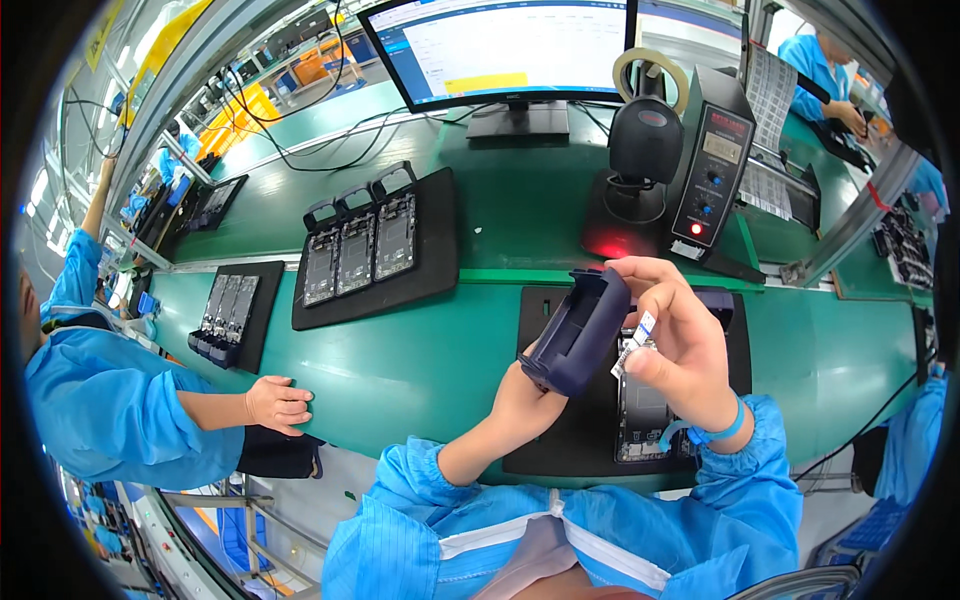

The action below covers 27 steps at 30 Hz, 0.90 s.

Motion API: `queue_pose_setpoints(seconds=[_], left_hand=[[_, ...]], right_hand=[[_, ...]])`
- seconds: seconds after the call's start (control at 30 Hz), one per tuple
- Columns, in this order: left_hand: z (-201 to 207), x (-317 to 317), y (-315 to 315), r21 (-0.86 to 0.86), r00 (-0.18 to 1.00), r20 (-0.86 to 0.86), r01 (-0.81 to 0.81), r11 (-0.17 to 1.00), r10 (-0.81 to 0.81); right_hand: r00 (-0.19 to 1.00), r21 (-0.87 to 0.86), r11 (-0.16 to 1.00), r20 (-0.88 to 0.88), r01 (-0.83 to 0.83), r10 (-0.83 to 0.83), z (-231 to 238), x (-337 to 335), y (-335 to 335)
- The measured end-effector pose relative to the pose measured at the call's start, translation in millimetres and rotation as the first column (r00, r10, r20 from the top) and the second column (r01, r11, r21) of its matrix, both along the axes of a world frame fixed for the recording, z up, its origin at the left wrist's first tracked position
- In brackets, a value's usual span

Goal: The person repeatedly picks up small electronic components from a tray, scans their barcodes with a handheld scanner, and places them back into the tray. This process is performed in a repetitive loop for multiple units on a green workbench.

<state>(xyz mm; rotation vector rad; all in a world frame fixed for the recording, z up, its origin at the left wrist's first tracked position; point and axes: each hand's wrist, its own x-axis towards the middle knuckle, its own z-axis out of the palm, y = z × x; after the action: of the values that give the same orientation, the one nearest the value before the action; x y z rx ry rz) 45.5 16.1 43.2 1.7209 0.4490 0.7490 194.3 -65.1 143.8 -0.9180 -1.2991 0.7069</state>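
My left hand [528,405] is closed around the lower end of a dark navy plastic housing [592,345], a hollow shell tilted with its open cavity showing. Between the thumb and fingers of my right hand [688,335] is a small white printed label [634,346], close to the housing's right side. Whether the label touches the shell I cannot tell. Beneath both hands lies a black mat [535,455], bearing circuit boards [640,425] that my right hand and wrist partly cover. A blue strap [722,432] circles my right wrist.
Ahead stand a monitor [510,50], a handheld scanner [645,145] glowing red below, and a label machine [712,165] with a label strip [772,115]. Black mats with boards [360,250] [232,305] lie leftward. A co-worker's hand [280,404] rests at the table's left edge.
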Motion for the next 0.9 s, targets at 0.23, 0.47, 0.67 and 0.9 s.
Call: queue_pose_setpoints(seconds=[0.23, 0.47, 0.67, 0.9], left_hand=[[9.2, -0.6, -3.3, 0.072, 1.0, 0.023, 0.018, 0.997, -0.02], [14.2, -0.9, -11.3, 0.096, 0.993, 0.112, -0.041, 0.995, 0.03], [0.7, -2.6, -12.8, 0.052, 0.999, 0.034, -0.012, 0.999, 0.01], [-8.4, 4.9, -13.3, -0.023, 0.989, 0.136, -0.054, 0.998, 0.057]], right_hand=[[0.999, 0.011, 0.999, -0.028, 0.039, -0.038, -1.0, -10.9, -2.8], [0.999, 0.016, 1.0, -0.031, 0.022, -0.022, -1.7, -10.9, -2.0], [0.993, 0.031, 0.995, 0.063, 0.095, -0.096, -0.5, -14.3, -6.5], [0.978, -0.085, 0.996, -0.202, 0.027, -0.044, -1.5, -12.5, -6.1]])
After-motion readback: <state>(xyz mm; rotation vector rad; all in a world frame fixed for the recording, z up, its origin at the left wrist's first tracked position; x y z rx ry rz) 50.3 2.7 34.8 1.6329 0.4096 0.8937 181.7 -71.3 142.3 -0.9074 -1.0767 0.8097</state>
